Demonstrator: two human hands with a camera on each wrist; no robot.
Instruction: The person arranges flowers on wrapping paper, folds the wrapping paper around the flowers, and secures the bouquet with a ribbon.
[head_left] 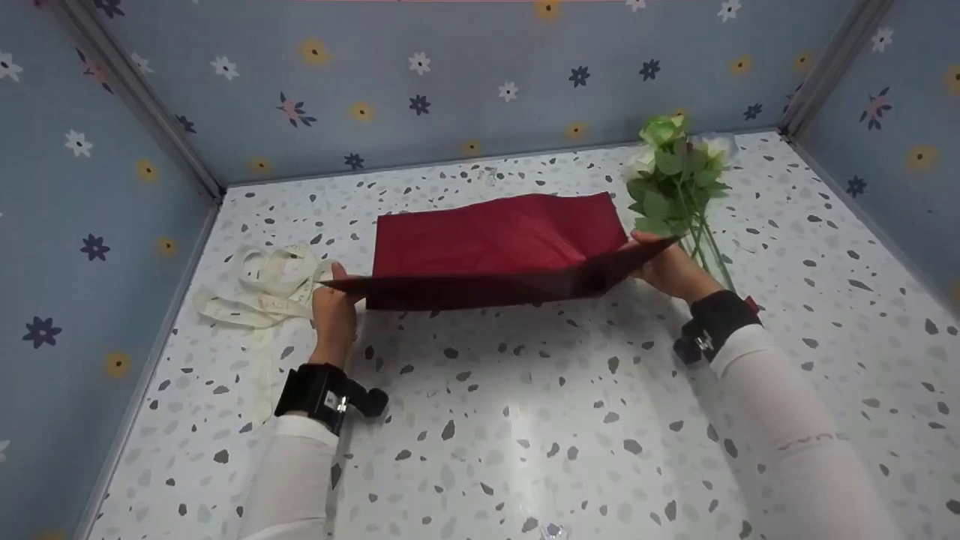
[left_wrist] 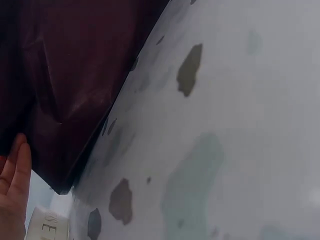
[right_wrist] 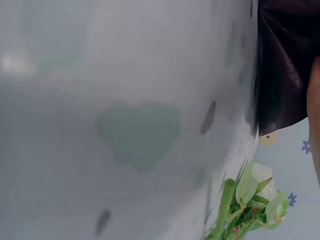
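Observation:
A dark red sheet of wrapping paper (head_left: 480,240) stands in the middle of the table in the head view, its near edge folded up towards me. My left hand (head_left: 334,311) pinches the raised left corner, thumb on top. In the left wrist view, the fingers (left_wrist: 20,167) lie against the paper's dark outer side. My right hand (head_left: 670,266) holds the raised right corner, its fingers partly hidden behind the paper. Only a strip of that hand (right_wrist: 314,107) shows at the edge of the right wrist view, beside the creased paper (right_wrist: 285,75).
Left of the paper lies a loose heap of cream printed ribbon (head_left: 262,300), close to the left hand. A bunch of artificial flowers (head_left: 679,176) with green stems lies right of the paper, partly behind the right hand. Flower-patterned walls (head_left: 480,82) border the speckled table (head_left: 525,420).

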